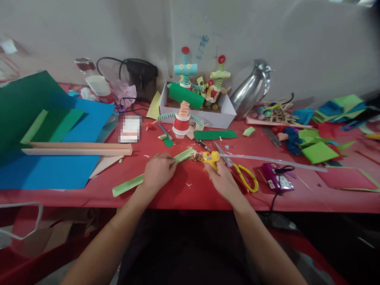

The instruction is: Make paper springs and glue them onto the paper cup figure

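Note:
My right hand [221,178] is wrapped round the handle of a yellow hot glue gun [211,157], whose nozzle points left. A long clear glue stick [273,160] trails from its back toward the right. Under my left hand [159,170] lies a light green folded paper strip [128,185], held by the closed fingers. The strip's far end reaches the glue gun's nozzle. Just beyond stands a red and white paper cup figure [181,123] with pleated paper arms and a pleated peach neck. Yellow-handled scissors [247,178] lie beside my right hand.
A white box [202,117] holding more paper figures stands at the back, near a steel jug [252,85]. Blue and green sheets [68,170] and a peach strip [89,149] lie left. A purple corded device [276,178] and paper scraps [317,152] sit right.

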Motion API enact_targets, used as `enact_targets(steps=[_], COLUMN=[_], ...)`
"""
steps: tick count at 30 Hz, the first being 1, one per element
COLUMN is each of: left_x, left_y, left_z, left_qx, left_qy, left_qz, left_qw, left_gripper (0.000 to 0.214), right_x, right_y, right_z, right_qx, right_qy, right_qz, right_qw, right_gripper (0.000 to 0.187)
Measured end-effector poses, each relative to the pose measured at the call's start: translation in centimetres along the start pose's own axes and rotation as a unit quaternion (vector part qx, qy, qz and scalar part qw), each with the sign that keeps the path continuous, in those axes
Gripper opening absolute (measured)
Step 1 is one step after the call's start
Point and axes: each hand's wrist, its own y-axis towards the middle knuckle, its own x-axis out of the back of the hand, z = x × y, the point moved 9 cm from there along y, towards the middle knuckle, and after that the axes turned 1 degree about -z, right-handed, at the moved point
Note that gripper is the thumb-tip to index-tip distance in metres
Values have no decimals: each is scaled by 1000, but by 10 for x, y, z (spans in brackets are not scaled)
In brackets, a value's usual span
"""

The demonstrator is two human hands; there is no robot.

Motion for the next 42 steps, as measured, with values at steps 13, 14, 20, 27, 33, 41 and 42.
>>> enact_targets(steps=[13,14,20,27,33,41,42], left_x=[0,-1,0,0,1,3,3], left_y=[-3,-3,-4,-5,-16,-31,-31], left_z=[1,0,0,0,-8,-10,-11], left_qx=[-17,-18,-19,-23,-89,-116,-118], left_qy=[-28,-30,-31,-38,-33,-48,-49], left_qz=[-11,-9,-2,1,7,19,19], left_qw=[999,999,999,999,995,992,992], left_gripper=[22,22,22,25,34,45,46], right_x=[-12,-9,-5,40,105,68,31], right_y=[-1,1,3,23,78,50,37], right_z=[11,9,11,-5,-69,6,27], right_qx=[-5,-11,-13,-35,-150,80,166], right_qy=[-102,-117,-211,-119,-44,-313,-302], right_qz=[15,6,-15,-81,-122,-135,-55], right_qw=[995,993,977,989,980,937,937], right_gripper=[40,39,36,31,28,24,26])
